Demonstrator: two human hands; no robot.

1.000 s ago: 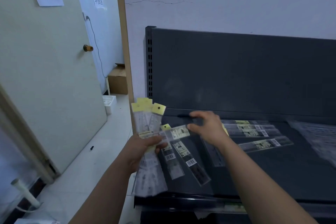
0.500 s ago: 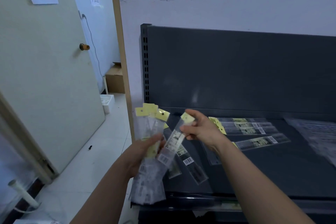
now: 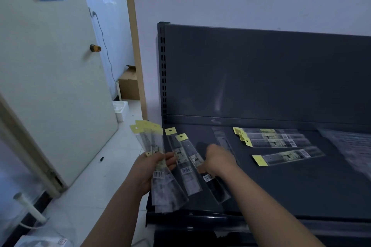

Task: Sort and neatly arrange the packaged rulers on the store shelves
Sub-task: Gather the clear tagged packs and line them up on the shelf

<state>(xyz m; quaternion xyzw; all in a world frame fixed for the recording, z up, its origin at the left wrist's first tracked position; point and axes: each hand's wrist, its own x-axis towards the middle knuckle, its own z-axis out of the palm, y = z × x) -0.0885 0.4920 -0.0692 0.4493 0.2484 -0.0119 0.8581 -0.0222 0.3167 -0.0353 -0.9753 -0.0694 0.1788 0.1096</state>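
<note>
Yellow header tabs top a fan of packaged rulers (image 3: 158, 168) held in the left hand (image 3: 149, 168) at the near left edge of the dark shelf (image 3: 301, 186). In the head view, that hand's grip is closed around the middle of the fan, thumb across the front and fingers curled behind, so the clear sleeves spread upward to the tabs and downward past the shelf's front lip.

Just right of the fan, two more packaged rulers (image 3: 187, 163) lie on the shelf side by side, tabs pointing away, barcodes toward the near edge. The right hand (image 3: 217, 159) rests knuckles-up on the shelf, its fingers curled down onto the right one of this pair; whether the grip pinches the sleeve or only presses on it cannot be told, since the fingertips are hidden under the hand.

Farther right, a small stack of rulers (image 3: 273, 137) lies crosswise near the back panel, tabs to the left, and a single ruler (image 3: 289, 156) lies apart, nearer than the stack. Clear plastic wrap (image 3: 349, 146) lies at the far right.
</note>
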